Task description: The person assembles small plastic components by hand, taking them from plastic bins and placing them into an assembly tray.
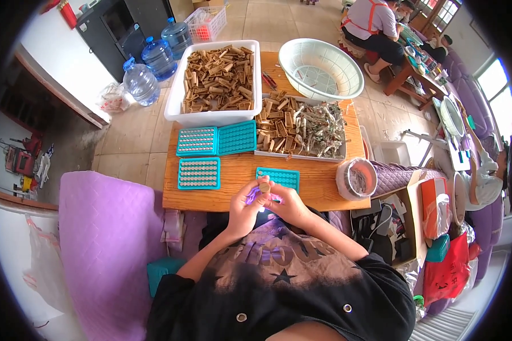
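Observation:
Close to the table's front edge, my left hand and my right hand meet with fingertips closed around a small tan round-ended piece. Most of it is hidden by the fingers. Just beyond them lies a teal tray, partly filled with small silvery round pieces. To the left stand a teal tray full of round pieces and another such tray. A teal tray with no silvery pieces visible overlaps beside that one. Past my right hand, a shallow box holds brown tube-like pieces and crumpled silvery-green wrapped ones.
A white tub of brown pieces and a pale green basket stand at the wooden table's far side. A lined bin sits at its right edge. Purple padded seating is at left; large water bottles stand beyond. People sit farther right.

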